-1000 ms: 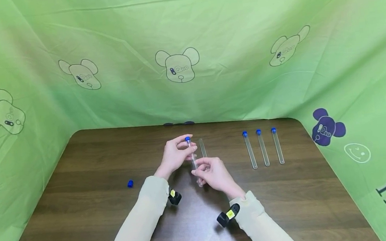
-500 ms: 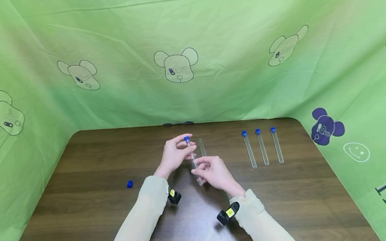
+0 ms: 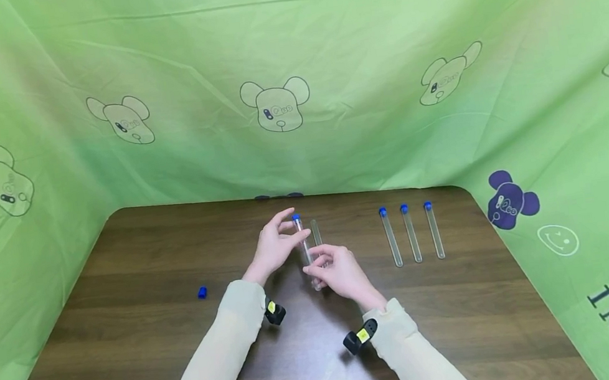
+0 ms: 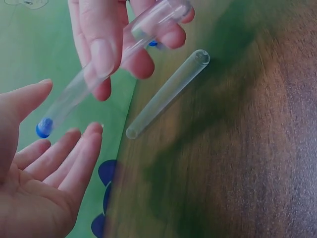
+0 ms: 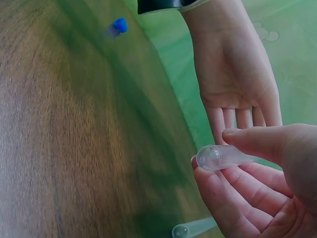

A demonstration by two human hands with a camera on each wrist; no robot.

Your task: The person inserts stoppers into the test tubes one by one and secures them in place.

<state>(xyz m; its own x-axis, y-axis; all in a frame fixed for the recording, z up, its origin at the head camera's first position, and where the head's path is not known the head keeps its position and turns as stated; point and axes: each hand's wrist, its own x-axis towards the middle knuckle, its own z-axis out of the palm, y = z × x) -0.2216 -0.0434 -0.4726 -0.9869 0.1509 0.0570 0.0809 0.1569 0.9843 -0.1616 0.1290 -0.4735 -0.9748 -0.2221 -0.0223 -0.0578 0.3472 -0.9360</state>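
A clear test tube (image 3: 305,249) with a blue cap (image 3: 296,216) on its top is held at a slant above the table. My right hand (image 3: 342,273) pinches its lower part between thumb and fingers; the right wrist view shows the rounded end (image 5: 209,157) beside those fingers. Around the capped end is my left hand (image 3: 274,247), its fingers spread. In the left wrist view the blue cap (image 4: 44,128) appears between left thumb and fingers without visible contact. Behind the hands lies an uncapped test tube (image 3: 316,232), partly hidden by the right hand in the head view.
On the right of the wooden table (image 3: 132,360) lie three blue-capped tubes, including the middle capped tube (image 3: 412,234). A loose blue cap (image 3: 202,292) sits at the left. Green printed cloth (image 3: 212,169) surrounds the table's back and sides.
My left fingers have loosened from the capped end and spread apart. The right hand keeps its grip on the test tube, nearly in place. The head view has shifted slightly.
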